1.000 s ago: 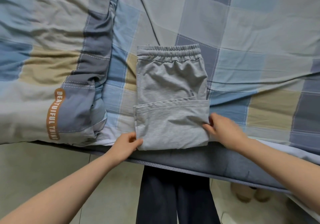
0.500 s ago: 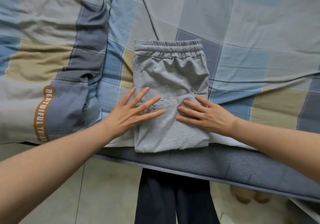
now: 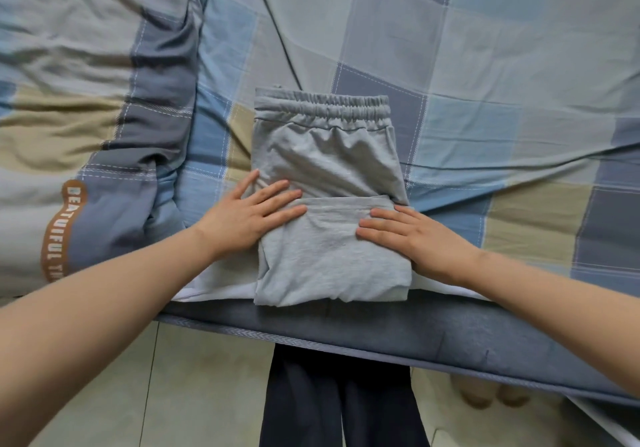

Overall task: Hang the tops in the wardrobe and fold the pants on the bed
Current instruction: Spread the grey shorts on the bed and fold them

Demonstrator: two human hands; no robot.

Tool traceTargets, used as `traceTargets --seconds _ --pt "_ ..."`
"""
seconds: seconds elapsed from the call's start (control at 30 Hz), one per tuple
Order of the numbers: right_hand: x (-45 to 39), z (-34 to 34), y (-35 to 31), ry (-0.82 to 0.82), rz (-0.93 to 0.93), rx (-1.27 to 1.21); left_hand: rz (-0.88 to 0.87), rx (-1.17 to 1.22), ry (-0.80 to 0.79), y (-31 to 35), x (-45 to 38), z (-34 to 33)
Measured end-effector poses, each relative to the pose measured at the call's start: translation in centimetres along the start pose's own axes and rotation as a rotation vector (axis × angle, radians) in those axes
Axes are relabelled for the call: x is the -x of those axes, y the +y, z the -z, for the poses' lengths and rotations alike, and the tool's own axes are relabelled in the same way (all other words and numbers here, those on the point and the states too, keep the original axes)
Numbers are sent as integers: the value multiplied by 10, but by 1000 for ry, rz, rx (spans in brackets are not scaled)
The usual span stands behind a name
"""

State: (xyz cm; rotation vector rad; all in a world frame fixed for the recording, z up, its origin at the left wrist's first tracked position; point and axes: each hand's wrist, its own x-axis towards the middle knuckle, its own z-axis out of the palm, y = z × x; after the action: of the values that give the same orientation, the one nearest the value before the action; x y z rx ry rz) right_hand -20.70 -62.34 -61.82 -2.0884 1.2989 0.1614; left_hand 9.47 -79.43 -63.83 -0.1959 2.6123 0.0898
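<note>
Grey pants (image 3: 329,159) lie folded on the checked bedsheet (image 3: 485,66) near the bed's front edge, the elastic waistband at the far end and the legs folded up over the near half. My left hand (image 3: 249,218) lies flat on the left side of the folded layer, fingers straight and together. My right hand (image 3: 415,235) presses flat on the right side, fingers straight and pointing left. Neither hand grips the cloth.
A rumpled checked duvet (image 3: 86,117) with an orange lettered patch lies at the left. The dark blue mattress edge (image 3: 450,336) runs along the front. Below it are a tiled floor (image 3: 173,394), my dark trouser legs (image 3: 339,401) and slippers (image 3: 491,391) at the right.
My hands left the near corners of the fold, spread flat on top of it, then slid apart towards its left and right sides, fingers closing together.
</note>
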Motion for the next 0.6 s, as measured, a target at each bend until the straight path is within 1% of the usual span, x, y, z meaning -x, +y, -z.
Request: traceTargets --seconds 0.07,0.13,0.17,0.2,0.23,0.27,0.3,0.33,0.37,0.4,0.43,0.47,0.5,0.57,0.6 --pt "6 2 0 -46 -9 -82 -12 62 12 5 4 7" --pt "14 3 0 -136 31 -133 -82 140 -2 17 12 8" --pt "20 4 -2 -170 51 -209 -116 240 -67 26 17 9" --pt "25 4 -7 -207 49 -328 -129 420 -194 36 22 10" --pt "31 6 -13 -244 12 -499 -99 685 -302 43 28 15" --pt "37 11 -21 -269 -75 -708 -4 981 -364 48 31 21" --pt "42 16 -28 -247 -175 -949 120 1251 -385 50 35 25" --pt "43 19 -30 -168 -272 -1160 265 1438 -420 50 39 27" --pt "44 21 -30 -58 -363 -1321 409 1546 -460 48 41 26" --pt "42 21 -27 29 -468 -1441 510 1624 -459 49 43 22" --pt "37 19 -24 90 -580 -1540 580 1749 -389 52 45 18" --pt "31 17 -20 129 -667 -1606 642 1891 -272 57 46 17" --pt "24 17 -19 166 -725 -1634 699 1971 -150 62 45 17" --pt "5 14 -23 251 -808 -1526 843 1929 31 76 37 13" --pt "-5 10 -27 303 -849 -1420 916 1885 84 82 32 12"
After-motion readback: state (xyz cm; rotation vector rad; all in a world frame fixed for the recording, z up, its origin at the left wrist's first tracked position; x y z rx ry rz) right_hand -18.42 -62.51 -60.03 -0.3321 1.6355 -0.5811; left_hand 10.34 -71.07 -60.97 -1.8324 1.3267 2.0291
